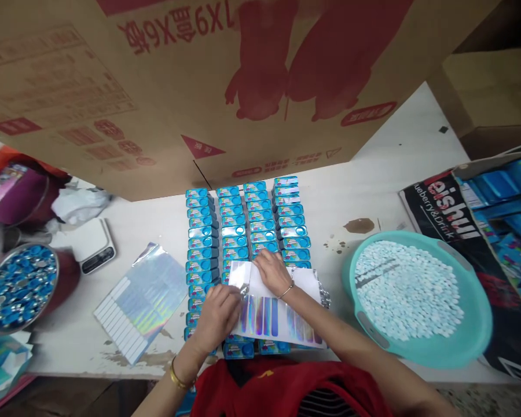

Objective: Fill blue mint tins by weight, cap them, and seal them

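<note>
A white sheet of shiny holographic strip stickers (pixel 264 315) lies across several rows of small blue boxes (pixel 202 240) with rounded corners. My left hand (pixel 220 313) is closed at the sheet's left edge, its fingertips by a silvery bit. Over the sheet's far edge, my right hand (pixel 271 272) has its fingers bent down and together on the paper; the fingertips are partly hidden. Crumpled silver foil (pixel 325 295) sticks out at the sheet's right side. A few boxes at the far right end bear pale strips on top.
Another holographic sheet (pixel 150 295) lies left, near a white scale (pixel 94 246) and a bowl of blue-and-silver pieces (pixel 21 286). A teal basin (pixel 421 353) of small pale pieces stands right, beside a printed carton (pixel 451 226) of blue packs. A big cardboard box (pixel 178 104) walls off the back.
</note>
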A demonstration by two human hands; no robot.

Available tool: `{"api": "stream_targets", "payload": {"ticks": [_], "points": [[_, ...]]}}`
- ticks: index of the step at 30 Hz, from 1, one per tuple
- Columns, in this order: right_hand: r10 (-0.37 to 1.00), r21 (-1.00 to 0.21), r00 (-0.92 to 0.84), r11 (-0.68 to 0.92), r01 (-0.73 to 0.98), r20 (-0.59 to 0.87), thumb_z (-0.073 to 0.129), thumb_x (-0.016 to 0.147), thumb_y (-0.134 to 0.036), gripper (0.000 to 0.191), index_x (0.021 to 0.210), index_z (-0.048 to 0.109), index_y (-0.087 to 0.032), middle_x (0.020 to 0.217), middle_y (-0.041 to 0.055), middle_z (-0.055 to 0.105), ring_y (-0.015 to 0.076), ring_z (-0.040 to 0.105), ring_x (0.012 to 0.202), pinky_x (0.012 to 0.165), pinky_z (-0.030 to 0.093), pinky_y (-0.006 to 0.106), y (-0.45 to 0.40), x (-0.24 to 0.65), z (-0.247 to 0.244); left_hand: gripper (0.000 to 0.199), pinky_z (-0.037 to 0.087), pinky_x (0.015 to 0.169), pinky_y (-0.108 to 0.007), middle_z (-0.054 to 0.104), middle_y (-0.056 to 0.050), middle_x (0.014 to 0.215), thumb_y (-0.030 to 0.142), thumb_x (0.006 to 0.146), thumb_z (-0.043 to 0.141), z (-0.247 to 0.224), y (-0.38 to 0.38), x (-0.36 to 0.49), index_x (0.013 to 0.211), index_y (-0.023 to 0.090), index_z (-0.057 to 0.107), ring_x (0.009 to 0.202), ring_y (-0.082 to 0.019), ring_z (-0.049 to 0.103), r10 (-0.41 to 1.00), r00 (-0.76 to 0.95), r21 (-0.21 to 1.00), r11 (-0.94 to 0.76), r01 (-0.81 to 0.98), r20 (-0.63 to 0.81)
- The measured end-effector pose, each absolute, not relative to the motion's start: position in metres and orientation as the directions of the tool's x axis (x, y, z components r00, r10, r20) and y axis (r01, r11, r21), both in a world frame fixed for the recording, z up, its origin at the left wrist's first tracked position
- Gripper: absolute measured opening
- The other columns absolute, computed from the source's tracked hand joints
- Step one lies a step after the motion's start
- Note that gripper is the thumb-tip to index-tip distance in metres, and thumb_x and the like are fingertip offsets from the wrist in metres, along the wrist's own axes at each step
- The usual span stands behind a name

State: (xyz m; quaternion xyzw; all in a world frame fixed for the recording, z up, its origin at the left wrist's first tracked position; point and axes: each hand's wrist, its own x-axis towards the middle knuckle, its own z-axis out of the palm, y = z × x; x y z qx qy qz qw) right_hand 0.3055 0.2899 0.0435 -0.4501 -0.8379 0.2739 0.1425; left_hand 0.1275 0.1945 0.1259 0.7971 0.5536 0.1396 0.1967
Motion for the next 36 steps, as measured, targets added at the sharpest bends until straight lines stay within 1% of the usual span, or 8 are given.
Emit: {"api": "stream_targets", "payload": {"ticks": [8, 12, 17, 21, 24, 27, 32, 36], "points": [[0.803, -0.525, -0.596, 0.511, 0.680, 0.009, 0.037, 0.098, -0.021, 0.027, 0.095, 0.063, -0.018, 0.093, 0.0101, 0.059, 0.0240, 0.049, 0.089, 0.077, 0.033, 0.036, 0.286, 0.306, 0.033, 0.015, 0.037, 0.069, -0.033, 0.064, -0.006, 0.092, 0.015, 0.092, 0.042, 0.140, 0.198, 0.121, 0.091, 0.018, 0.057, 0.081, -0.018, 0.054, 0.889, 0.457, 0.417, -0.402, 0.815, -0.037], [0.794, -0.510, -0.608, 0.522, 0.684, -0.004, 0.036, 0.098, -0.022, 0.028, 0.098, 0.064, -0.018, 0.097, 0.0118, 0.059, 0.0255, 0.048, 0.091, 0.077, 0.033, 0.037, 0.285, 0.306, 0.034, 0.015, 0.040, 0.073, -0.033, 0.065, -0.006, 0.093, 0.014, 0.091, 0.043, 0.163, 0.191, 0.111, 0.094, 0.020, 0.056, 0.084, -0.018, 0.056, 0.900, 0.432, 0.515, -0.345, 0.785, -0.055], [0.789, -0.528, -0.615, 0.513, 0.677, -0.022, 0.037, 0.095, -0.014, 0.028, 0.097, 0.065, -0.016, 0.095, 0.0129, 0.060, 0.0258, 0.049, 0.089, 0.076, 0.035, 0.037, 0.285, 0.306, 0.031, 0.004, 0.045, 0.076, -0.030, 0.063, -0.003, 0.084, 0.018, 0.087, 0.053, 0.199, 0.189, 0.097, 0.087, 0.022, 0.055, 0.083, -0.017, 0.059, 0.998, 0.051, 0.762, -0.002, 0.648, -0.041], [0.811, -0.580, -0.585, 0.487, 0.653, 0.022, 0.035, 0.097, -0.022, 0.030, 0.109, 0.062, -0.015, 0.102, 0.0141, 0.061, 0.0262, 0.050, 0.096, 0.082, 0.036, 0.039, 0.285, 0.307, 0.040, 0.015, 0.047, 0.068, -0.027, 0.060, -0.002, 0.076, 0.032, 0.080, 0.065, 0.212, 0.199, 0.097, 0.076, 0.020, 0.057, 0.074, -0.015, 0.057, 0.934, -0.295, 0.886, 0.303, 0.350, -0.203], [0.864, -0.808, -0.489, 0.371, 0.457, 0.120, 0.031, 0.098, -0.043, 0.042, 0.106, 0.063, -0.018, 0.105, 0.0116, 0.060, 0.0253, 0.051, 0.102, 0.088, 0.037, 0.040, 0.281, 0.310, 0.067, 0.022, 0.046, 0.065, -0.024, 0.059, -0.001, 0.071, 0.037, 0.073, 0.071, 0.206, 0.211, 0.109, 0.073, 0.018, 0.059, 0.069, -0.013, 0.055, 0.881, -0.349, 0.912, 0.385, 0.141, -0.318], [0.922, -0.985, -0.381, 0.126, 0.118, 0.073, 0.018, 0.094, -0.062, 0.063, 0.094, 0.066, -0.021, 0.098, 0.0088, 0.062, 0.0246, 0.055, 0.099, 0.091, 0.038, 0.042, 0.276, 0.314, 0.100, 0.024, 0.044, 0.065, -0.023, 0.058, 0.001, 0.069, 0.037, 0.069, 0.074, 0.193, 0.225, 0.127, 0.073, 0.018, 0.059, 0.067, -0.012, 0.054, 0.853, -0.369, 0.915, 0.403, 0.019, -0.368], [0.926, -0.948, -0.250, -0.310, -0.069, -0.285, 0.056, 0.080, -0.061, 0.042, 0.079, 0.062, -0.020, 0.082, 0.0035, 0.062, 0.0200, 0.057, 0.081, 0.080, 0.045, 0.034, 0.278, 0.322, 0.119, 0.026, 0.042, 0.062, -0.021, 0.057, 0.002, 0.065, 0.039, 0.068, 0.074, 0.170, 0.253, 0.155, 0.072, 0.018, 0.059, 0.063, -0.010, 0.052, 0.826, -0.311, 0.881, 0.462, -0.106, -0.471], [0.923, -0.915, -0.029, -0.383, -0.125, -0.383, 0.067, 0.073, -0.052, 0.035, 0.087, 0.063, -0.020, 0.080, 0.0017, 0.060, 0.0172, 0.056, 0.078, 0.078, 0.046, 0.032, 0.299, 0.336, 0.110, 0.027, 0.040, 0.060, -0.021, 0.055, 0.002, 0.061, 0.038, 0.068, 0.074, 0.157, 0.281, 0.176, 0.068, 0.017, 0.058, 0.059, -0.009, 0.049, 0.821, -0.234, 0.853, 0.492, -0.173, -0.521]]}}
